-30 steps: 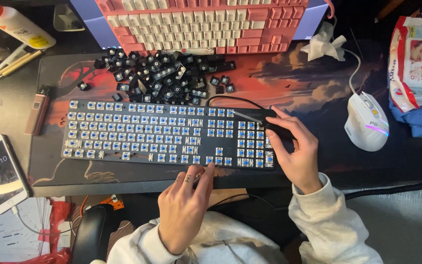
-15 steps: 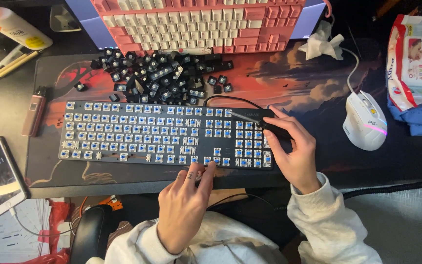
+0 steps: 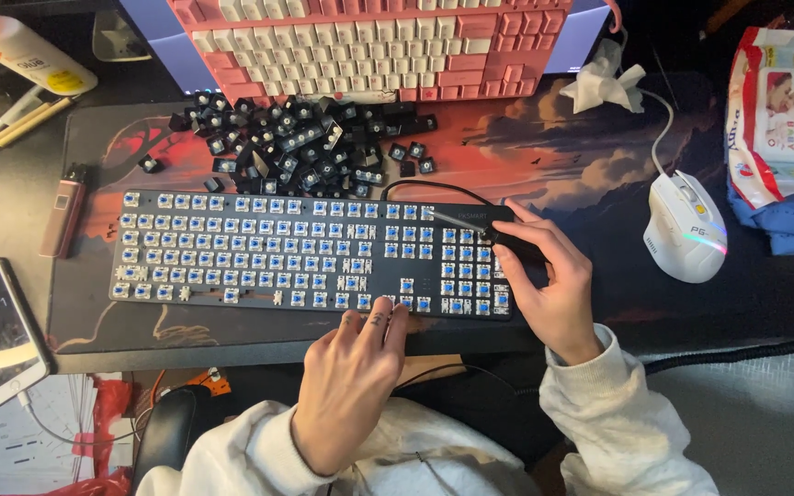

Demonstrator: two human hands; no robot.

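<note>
Fingers of the right hand (image 3: pixel 544 285) pinch a thin black tool (image 3: pixel 484 230), tip over the stripped keyboard (image 3: pixel 310 253); left hand (image 3: pixel 351 377), loosely curled, steadies its near edge. Rigid board, delicate switches: grip edges

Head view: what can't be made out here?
- Tool tip: too thin to identify, handle covered by the right hand.
- Black keyboard: lower edge hidden under the left hand.
- Pink keyboard: cut off by the top edge.
</note>
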